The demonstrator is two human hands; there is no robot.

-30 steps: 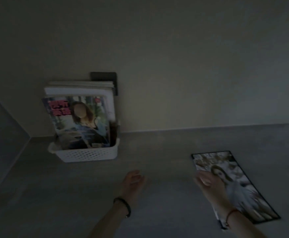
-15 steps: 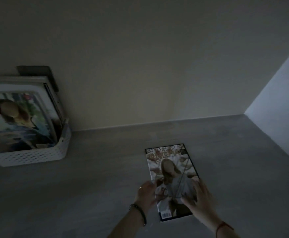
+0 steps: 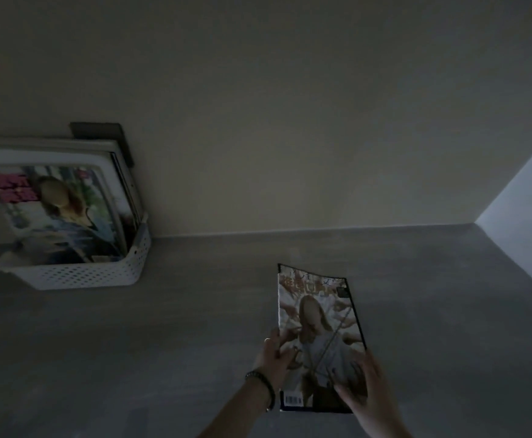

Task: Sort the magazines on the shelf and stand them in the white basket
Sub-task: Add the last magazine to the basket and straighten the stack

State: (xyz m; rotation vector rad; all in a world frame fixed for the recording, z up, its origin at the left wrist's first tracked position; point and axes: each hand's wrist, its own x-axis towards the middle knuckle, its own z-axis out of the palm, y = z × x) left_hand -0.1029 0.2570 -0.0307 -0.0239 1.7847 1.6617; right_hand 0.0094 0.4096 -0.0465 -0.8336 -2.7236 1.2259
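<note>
A magazine (image 3: 317, 314) with a pale cover photo is in both my hands low in the middle of the dim grey shelf, its far end raised off the surface. My left hand (image 3: 275, 354) grips its left edge and my right hand (image 3: 361, 385) grips its lower right corner. At the far left stands the white basket (image 3: 81, 275) with perforated walls. Several magazines (image 3: 59, 213) stand upright in it and lean back against the wall; the front one has pink lettering.
The beige back wall (image 3: 290, 121) closes the shelf behind. A pale side panel (image 3: 523, 203) bounds it on the right. A dark flat object (image 3: 100, 131) sits behind the basket's magazines. Grey shelf surface (image 3: 195, 311) lies between basket and hands.
Both hands closed on the lying magazine and its far end lifted. The camera swung right, then back left a little, so the basket shifted toward the left edge.
</note>
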